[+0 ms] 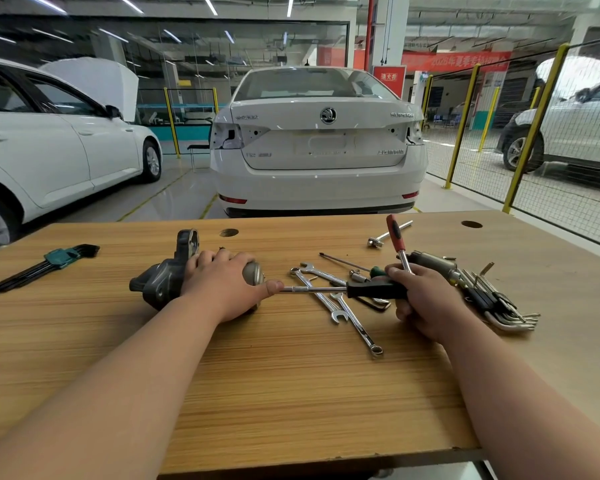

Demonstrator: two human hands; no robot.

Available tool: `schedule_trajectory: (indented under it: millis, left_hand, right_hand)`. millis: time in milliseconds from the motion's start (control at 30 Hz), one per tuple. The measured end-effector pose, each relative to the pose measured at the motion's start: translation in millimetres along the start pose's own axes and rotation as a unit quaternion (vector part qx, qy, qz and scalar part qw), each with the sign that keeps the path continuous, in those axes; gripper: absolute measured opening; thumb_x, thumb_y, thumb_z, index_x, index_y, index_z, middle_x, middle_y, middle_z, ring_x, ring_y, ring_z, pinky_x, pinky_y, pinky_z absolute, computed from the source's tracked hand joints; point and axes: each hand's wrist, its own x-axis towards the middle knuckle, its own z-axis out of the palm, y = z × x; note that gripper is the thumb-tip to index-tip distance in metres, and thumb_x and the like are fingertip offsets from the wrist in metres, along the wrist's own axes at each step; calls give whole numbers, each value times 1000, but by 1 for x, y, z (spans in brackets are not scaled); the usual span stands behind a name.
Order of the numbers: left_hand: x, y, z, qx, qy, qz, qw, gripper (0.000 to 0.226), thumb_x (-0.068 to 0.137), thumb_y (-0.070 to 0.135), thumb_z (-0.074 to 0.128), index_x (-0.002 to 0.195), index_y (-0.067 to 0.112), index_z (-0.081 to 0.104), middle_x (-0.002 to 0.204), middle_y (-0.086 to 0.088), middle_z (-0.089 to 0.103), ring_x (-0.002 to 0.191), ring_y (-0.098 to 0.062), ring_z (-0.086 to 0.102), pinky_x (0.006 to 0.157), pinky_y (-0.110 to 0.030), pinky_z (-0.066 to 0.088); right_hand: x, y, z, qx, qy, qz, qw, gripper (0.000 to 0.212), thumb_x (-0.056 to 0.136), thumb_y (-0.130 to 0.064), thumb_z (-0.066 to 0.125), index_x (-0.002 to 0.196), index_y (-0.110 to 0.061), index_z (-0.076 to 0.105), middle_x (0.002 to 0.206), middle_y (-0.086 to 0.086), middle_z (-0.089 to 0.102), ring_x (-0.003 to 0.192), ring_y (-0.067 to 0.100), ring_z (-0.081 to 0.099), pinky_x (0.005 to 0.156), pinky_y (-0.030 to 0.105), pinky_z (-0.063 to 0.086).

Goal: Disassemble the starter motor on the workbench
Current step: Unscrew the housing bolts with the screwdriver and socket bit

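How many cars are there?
3: a white car on the left, a white car straight ahead beyond the workbench, and a grey car on the right behind the mesh fence. Others may be hidden farther back.

At twelve o'clock we face a white sedan (317,143), tail toward us. At ten o'clock we see a second white car (49,140), bonnet up. At two o'clock runs a yellow-posted mesh fence (462,126), a grey car (575,133) behind it. At nine o'clock lies a green hex-key set (61,256).
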Motion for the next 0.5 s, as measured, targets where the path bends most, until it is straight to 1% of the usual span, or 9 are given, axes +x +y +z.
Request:
schedule_trajectory:
  millis: [67, 100, 167, 200, 233, 267, 367, 433, 500]
  left_hand:
    - [0, -1, 0, -7, -1, 0, 1000, 114, 44, 98, 11, 140, 42, 33, 146, 1, 37, 136, -29, 22, 112, -46, 8]
    - [0, -2, 1, -6, -1, 1, 1000, 113, 45, 99, 13, 140, 42, 32, 145, 1, 36, 136, -29, 22, 112, -46, 9]
    - [0, -4, 4, 15, 3, 12, 1000, 104, 53, 98, 28, 141, 43, 29, 145, 1, 36, 135, -28, 22, 112, -46, 10]
    - [0, -5, 6, 31, 8, 22, 999, 100, 56, 95, 38, 141, 43, 27, 144, 1, 36, 134, -28, 23, 112, -46, 11]
    - [0, -6, 7, 43, 15, 30, 999, 99, 58, 92, 44, 141, 43, 25, 143, 1, 37, 134, -27, 24, 112, -46, 12]
    - [-1, -6, 8, 50, 21, 32, 998, 99, 58, 90, 48, 141, 42, 25, 143, 1, 37, 133, -27, 25, 112, -46, 12]
    - [-1, -5, 8, 51, 24, 27, 998, 104, 54, 92, 48, 142, 41, 24, 142, 0, 37, 133, -28, 25, 112, -45, 13]
    - [-2, -4, 7, 44, 16, 23, 999, 107, 52, 97, 39, 142, 41, 25, 144, -1, 35, 135, -29, 23, 112, -46, 12]
    - [-2, -4, 5, 28, 13, 16, 999, 109, 52, 100, 22, 143, 41, 26, 146, -1, 34, 136, -29, 21, 112, -46, 10]
  right_hand:
    - [-1, -1, 0, 23, -12, 2, 1000, 12, 98, -12, 55, 108, -11, 62, 92, 11, 71, 42, 16, 49, 45, 31, 45]
    - [-3, -2, -1, 41, -26, 2, 999, 13, 97, -9, 55, 109, -11, 60, 97, 12, 71, 48, 18, 54, 48, 31, 47]
    - [-4, -2, -3, 77, -59, 4, 995, 20, 95, 0, 53, 110, -13, 58, 110, 13, 66, 76, 23, 64, 58, 33, 51]
    - [-5, -1, -5, 93, -74, 4, 993, 26, 94, 4, 52, 110, -15, 57, 116, 12, 63, 92, 26, 64, 64, 34, 52]
    - [-5, -1, -7, 103, -84, 5, 991, 30, 92, 8, 51, 110, -16, 57, 119, 12, 61, 102, 28, 62, 70, 35, 53]
    - [-5, -1, -8, 110, -88, 6, 990, 33, 91, 11, 50, 111, -16, 57, 122, 12, 60, 108, 29, 60, 76, 36, 53]
    - [-5, 0, -9, 119, -91, 14, 989, 40, 89, 16, 47, 112, -15, 57, 125, 12, 58, 114, 29, 58, 91, 40, 50]
    - [-6, 0, -10, 117, -96, 15, 988, 42, 89, 19, 44, 111, -15, 57, 126, 11, 58, 112, 29, 59, 94, 40, 50]
    - [-7, 0, -10, 130, -108, 16, 985, 44, 88, 21, 41, 112, -13, 56, 127, 11, 57, 110, 29, 59, 90, 38, 51]
